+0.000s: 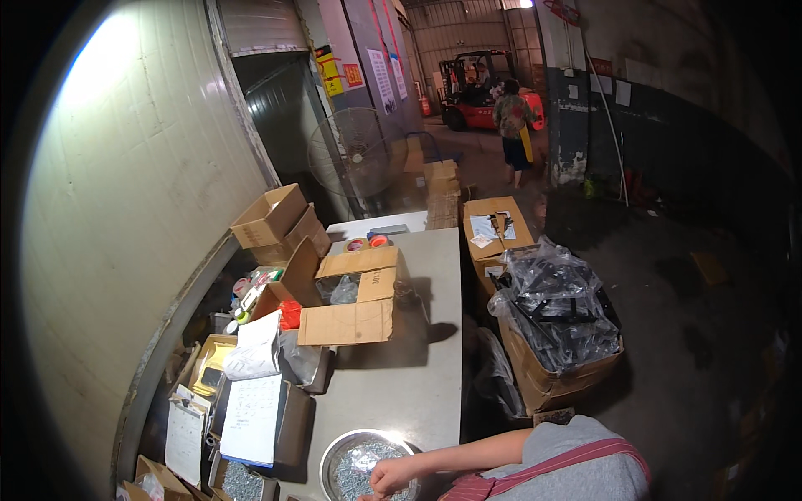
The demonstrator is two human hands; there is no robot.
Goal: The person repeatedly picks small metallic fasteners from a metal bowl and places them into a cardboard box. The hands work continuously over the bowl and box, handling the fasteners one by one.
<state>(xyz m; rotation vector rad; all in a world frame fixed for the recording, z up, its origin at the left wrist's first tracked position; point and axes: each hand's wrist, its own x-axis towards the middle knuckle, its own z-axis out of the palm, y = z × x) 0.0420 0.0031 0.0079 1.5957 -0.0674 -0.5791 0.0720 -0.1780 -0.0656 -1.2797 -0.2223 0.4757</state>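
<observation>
My right hand [391, 478] reaches in from the lower right, over the near rim of a round metal bowl [327, 455]. Its fingers are curled closed, and what they hold, if anything, is hidden or too small to name. Many small silvery metal pieces, possibly screws, fill the bowl, with a crumpled clear plastic bag [365, 457] among them. The bowl stands on a grey tabletop [418, 376]. My left hand is not in view. Left of the bowl, a cardboard bin [242, 483] holds more small metal pieces.
An open carton [347, 324] and tape rolls [378, 241] lie farther up the table. Written sheets [251, 417] lean over boxes at left. On the right stands a carton of plastic-wrapped black parts [560, 309]. Beyond are a fan [355, 157], a person [513, 121] and a red forklift [480, 92].
</observation>
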